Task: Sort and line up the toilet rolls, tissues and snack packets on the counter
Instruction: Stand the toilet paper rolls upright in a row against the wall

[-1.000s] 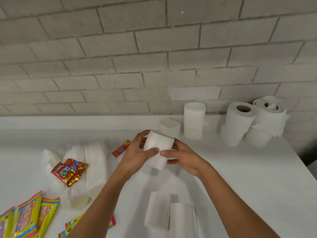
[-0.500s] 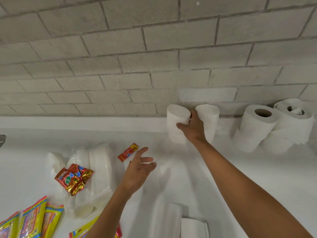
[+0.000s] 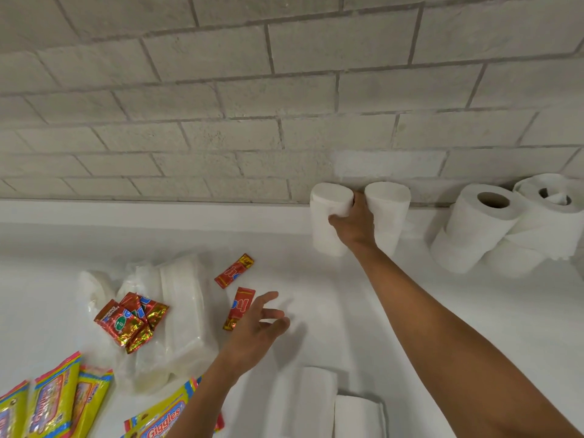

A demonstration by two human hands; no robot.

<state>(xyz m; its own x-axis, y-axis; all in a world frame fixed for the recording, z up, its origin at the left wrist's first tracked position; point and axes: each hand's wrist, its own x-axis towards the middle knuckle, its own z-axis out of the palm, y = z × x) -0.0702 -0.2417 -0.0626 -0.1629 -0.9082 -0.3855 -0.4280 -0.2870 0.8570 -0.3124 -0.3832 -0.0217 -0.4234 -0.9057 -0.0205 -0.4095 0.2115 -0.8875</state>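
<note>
Head view: right hand (image 3: 352,224) reaches to the back of the counter (image 3: 442,311), at about 1 o'clock from frame centre, fingers wrapped round a wrapped toilet roll (image 3: 327,222) standing upright against the brick wall (image 3: 284,90). A second wrapped roll (image 3: 390,210) stands just to its right, at 3 o'clock from it, with the hand wedged between the two. Further toward 3 o'clock, unwrapped toilet rolls (image 3: 474,229) lean in a loose pile. Left hand (image 3: 256,327) hovers open and empty over the counter, beside a red snack sachet (image 3: 239,308). Tissue packs (image 3: 183,308), a cluster of small red packets (image 3: 131,320) and yellow Giggles packets (image 3: 53,403) lie unsorted at 8 o'clock; two more wrapped rolls (image 3: 319,403) lie at 6 o'clock. Judged step: setting this roll into the back row. Next move likely calls for releasing it upright, snug to its neighbour, then fetching a roll from 6 o'clock.
</note>
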